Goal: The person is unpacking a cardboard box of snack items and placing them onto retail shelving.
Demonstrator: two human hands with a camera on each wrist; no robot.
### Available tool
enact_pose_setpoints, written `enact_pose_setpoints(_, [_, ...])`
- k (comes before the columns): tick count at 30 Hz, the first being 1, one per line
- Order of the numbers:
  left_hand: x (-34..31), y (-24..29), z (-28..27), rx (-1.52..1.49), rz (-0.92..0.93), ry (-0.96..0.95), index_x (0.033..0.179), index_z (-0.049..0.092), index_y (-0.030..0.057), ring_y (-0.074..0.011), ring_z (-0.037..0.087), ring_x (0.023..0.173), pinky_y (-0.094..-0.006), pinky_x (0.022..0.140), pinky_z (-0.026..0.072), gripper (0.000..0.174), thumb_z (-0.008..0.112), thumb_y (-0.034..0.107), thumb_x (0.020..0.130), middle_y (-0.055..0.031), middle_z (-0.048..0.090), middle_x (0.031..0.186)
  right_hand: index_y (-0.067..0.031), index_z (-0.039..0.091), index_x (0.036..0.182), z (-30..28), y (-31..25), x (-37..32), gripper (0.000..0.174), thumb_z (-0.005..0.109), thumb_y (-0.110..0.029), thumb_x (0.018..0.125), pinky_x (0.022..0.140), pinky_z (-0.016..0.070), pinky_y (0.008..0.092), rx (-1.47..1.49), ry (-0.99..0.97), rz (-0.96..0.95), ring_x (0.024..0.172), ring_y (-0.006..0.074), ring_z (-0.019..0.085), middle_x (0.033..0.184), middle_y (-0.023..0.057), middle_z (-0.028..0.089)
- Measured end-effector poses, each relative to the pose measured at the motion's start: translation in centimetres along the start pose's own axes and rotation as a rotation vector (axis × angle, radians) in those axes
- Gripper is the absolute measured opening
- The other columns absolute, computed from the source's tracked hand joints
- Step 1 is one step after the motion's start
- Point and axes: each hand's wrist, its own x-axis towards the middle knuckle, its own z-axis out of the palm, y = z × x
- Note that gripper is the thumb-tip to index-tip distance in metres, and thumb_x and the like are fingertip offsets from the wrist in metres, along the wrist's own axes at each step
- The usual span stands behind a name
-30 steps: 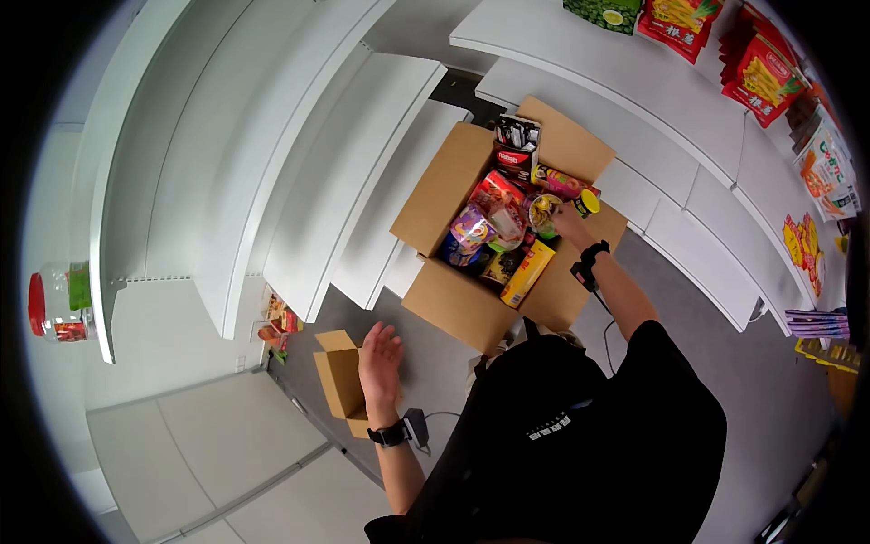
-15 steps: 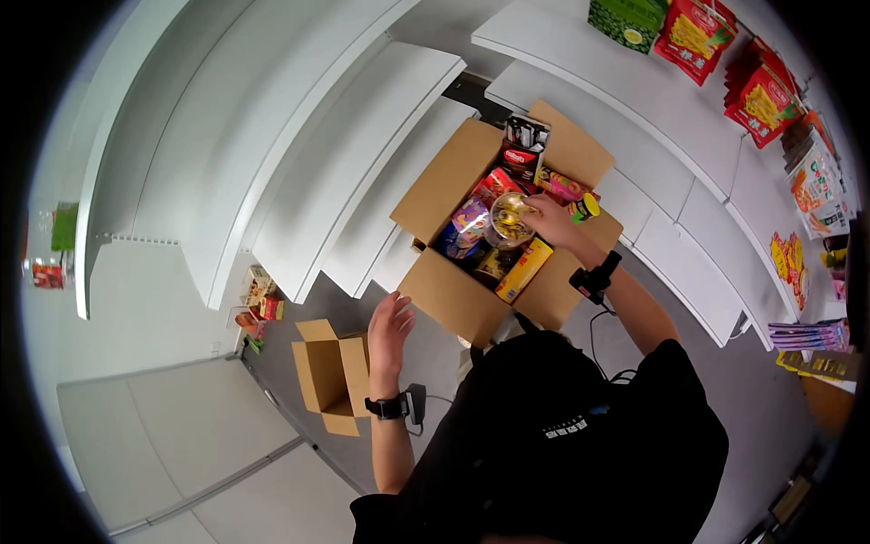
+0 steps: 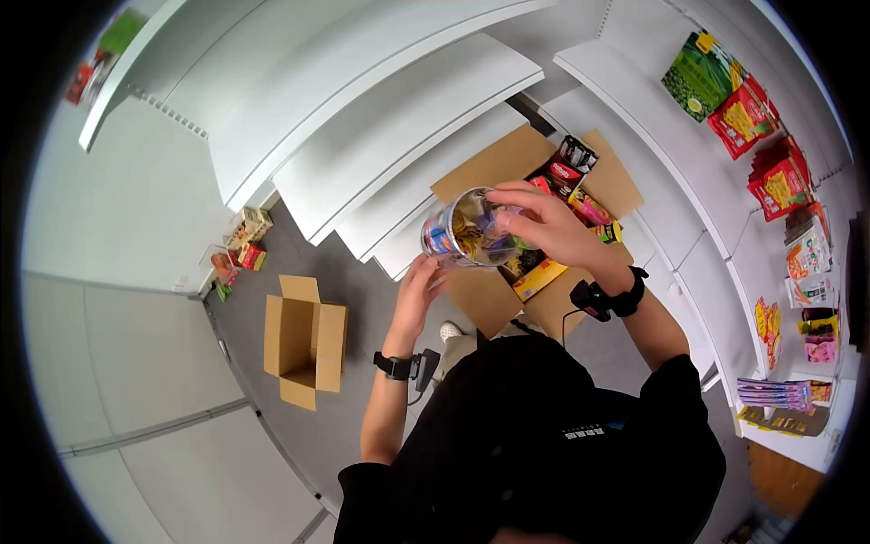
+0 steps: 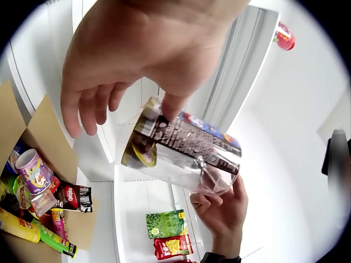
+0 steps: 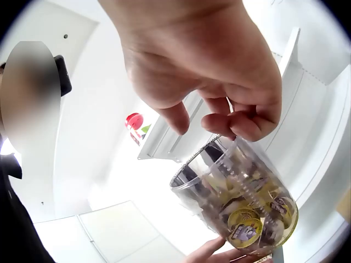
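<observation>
A clear plastic jar [image 3: 462, 234] with yellow round packets inside is held in the air, tilted, above the left side of the big cardboard box. My right hand [image 3: 555, 228] grips the jar at its rim, fingertips curled on the edge in the right wrist view [image 5: 205, 71]. My left hand [image 3: 418, 295] is at the jar's other end; in the left wrist view its thumb touches the dark printed label of the jar [image 4: 184, 150] and the other fingers hang apart from it. Snacks including a yellow box [image 3: 538, 277] and a purple tub [image 4: 35, 171] fill the big box.
The big box's flap [image 3: 494, 161] stands open beside white shelves [image 3: 408, 127]. A small open carton [image 3: 328, 346] sits on the grey floor at left, with a few packages [image 3: 246, 228] near the wall. Snack bags [image 3: 781, 186] hang at right.
The jar has risen out of the big box in my right hand and moved left. My left hand has moved up and right to meet it. The head view has shifted.
</observation>
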Motion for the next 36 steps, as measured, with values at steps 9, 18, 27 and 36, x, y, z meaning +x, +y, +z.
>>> enact_pose_setpoints(9, [-1.8, 1.5, -5.2, -0.140, 0.130, -0.125, 0.129, 0.047, -0.0004, -0.0202, 0.059, 0.110, -0.0363, 0.094, 0.0479, 0.041, 0.043, 0.028, 0.099, -0.0109, 0.058, 0.123, -0.0059, 0.047, 0.135, 6.9, -7.1, 0.7, 0.052, 0.062, -0.009, 0.086, 0.081, 0.0467, 0.0282, -0.090, -0.199, -0.002, 0.089, 0.0112, 0.055, 0.145, 0.0100, 0.039])
enact_pose_setpoints(18, [-2.9, 5.3, -7.1, -0.133, 0.256, -0.229, 0.125, 0.050, -0.0005, -0.0167, 0.061, 0.098, -0.0314, 0.090, 0.0466, 0.040, 0.046, 0.028, 0.098, -0.0091, 0.063, 0.111, -0.0127, 0.043, 0.138, 10.4, -8.4, 0.8, 0.072, 0.075, -0.017, 0.073, 0.107, 0.0320, 0.0427, -0.604, -0.109, -0.388, 0.135, 0.0360, 0.031, 0.151, 0.0144, 0.027])
enact_pose_setpoints(27, [-1.3, 7.7, -8.1, 0.005, 0.324, -0.276, 0.118, 0.057, -0.0003, -0.0135, 0.060, 0.093, -0.0291, 0.087, 0.0457, 0.039, 0.049, 0.031, 0.097, -0.0061, 0.064, 0.106, -0.0075, 0.040, 0.127, 12.0, -6.2, 2.1, 0.067, 0.078, -0.003, 0.073, 0.105, 0.0351, 0.0384, -0.325, 0.103, -0.470, 0.126, 0.0262, 0.043, 0.130, 0.0133, 0.045])
enact_pose_setpoints(36, [-2.7, 12.4, -6.8, 0.029, 0.463, -0.300, 0.114, 0.056, -0.0040, -0.0173, 0.060, 0.090, -0.0317, 0.086, 0.0471, 0.044, 0.052, 0.036, 0.096, -0.0101, 0.063, 0.097, -0.0076, 0.036, 0.134, 8.9, -13.3, 6.6, 0.072, 0.077, -0.004, 0.074, 0.100, 0.0422, 0.0365, -0.059, 0.165, -0.528, 0.121, 0.0189, 0.045, 0.133, 0.0076, 0.040])
